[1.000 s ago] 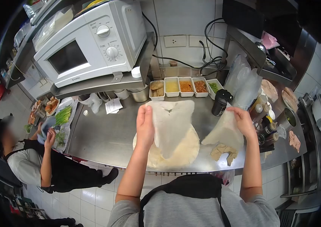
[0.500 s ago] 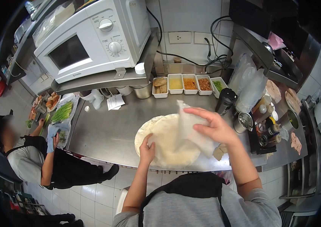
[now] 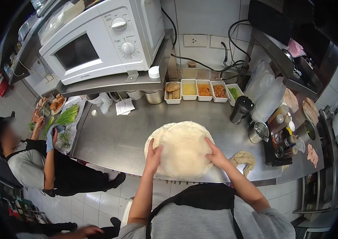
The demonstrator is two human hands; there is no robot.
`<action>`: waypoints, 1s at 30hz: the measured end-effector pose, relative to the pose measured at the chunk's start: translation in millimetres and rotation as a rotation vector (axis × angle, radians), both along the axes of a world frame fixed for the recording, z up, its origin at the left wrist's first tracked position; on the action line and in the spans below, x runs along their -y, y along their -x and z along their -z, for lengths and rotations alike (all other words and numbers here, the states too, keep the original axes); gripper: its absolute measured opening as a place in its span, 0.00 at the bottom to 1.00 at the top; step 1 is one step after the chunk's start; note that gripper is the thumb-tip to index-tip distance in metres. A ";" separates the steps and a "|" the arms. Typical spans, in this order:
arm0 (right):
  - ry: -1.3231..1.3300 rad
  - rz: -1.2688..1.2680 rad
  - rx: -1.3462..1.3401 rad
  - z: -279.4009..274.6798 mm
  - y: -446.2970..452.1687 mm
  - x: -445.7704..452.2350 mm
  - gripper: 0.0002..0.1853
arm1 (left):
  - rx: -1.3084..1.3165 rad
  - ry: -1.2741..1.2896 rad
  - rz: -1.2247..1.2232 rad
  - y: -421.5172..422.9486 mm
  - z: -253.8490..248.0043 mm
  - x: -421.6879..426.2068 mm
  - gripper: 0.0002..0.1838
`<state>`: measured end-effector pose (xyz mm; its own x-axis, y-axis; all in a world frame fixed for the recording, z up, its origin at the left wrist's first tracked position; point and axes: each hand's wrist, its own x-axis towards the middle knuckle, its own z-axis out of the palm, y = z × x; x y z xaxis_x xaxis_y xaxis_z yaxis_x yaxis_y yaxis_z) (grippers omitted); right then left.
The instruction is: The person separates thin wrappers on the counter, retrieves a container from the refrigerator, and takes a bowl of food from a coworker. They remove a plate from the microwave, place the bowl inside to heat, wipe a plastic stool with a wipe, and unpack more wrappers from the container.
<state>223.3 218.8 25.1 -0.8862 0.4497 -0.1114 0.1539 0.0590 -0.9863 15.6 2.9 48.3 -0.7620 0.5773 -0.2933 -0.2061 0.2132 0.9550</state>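
Observation:
A stack of large, thin, pale round flatbreads [image 3: 183, 137] lies on the steel counter in front of me, its layers slightly offset. On the stack's left edge, my left hand [image 3: 153, 156] holds the rim, thumb on top. My right hand [image 3: 216, 156] grips the opposite edge, with thumb and fingers on the rim. A whitish, hazy patch covers the middle of the upper flatbread; whether it is a thin sheet I cannot tell. Just right of my right hand lies a crumpled beige cloth [image 3: 243, 160].
Small white food tubs [image 3: 189, 90] line the back wall. A black tumbler [image 3: 242, 110], a metal pitcher [image 3: 259, 132] and a bottle caddy [image 3: 279, 153] stand right. A microwave [image 3: 93, 47] sits on the shelf above. At left, a co-worker [image 3: 25, 159] stands by green onions [image 3: 67, 116].
My right hand has come down from above the stack, where it held a thin whitish sheet, to the right edge. The beige cloth now shows more fully. Another person's hand appears at lower left.

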 end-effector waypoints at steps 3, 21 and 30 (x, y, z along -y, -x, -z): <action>0.045 0.005 0.022 -20.4 -5.2 6.8 0.46 | -0.333 -0.207 0.104 0.2 31.1 -7.3 0.32; -1.096 0.545 0.465 -14.0 -132.1 -25.6 0.22 | -0.759 -0.172 0.397 -2.9 -97.0 -72.5 0.34; -1.149 0.686 0.570 37.5 -140.3 -21.3 0.24 | -1.072 0.283 0.470 -29.1 -42.3 -72.6 0.36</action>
<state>363.6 240.1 -12.4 -0.4243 0.8401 0.3379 0.8228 0.5135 -0.2435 44.7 75.5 90.6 -0.4283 0.8815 0.1991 0.8178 0.2844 0.5003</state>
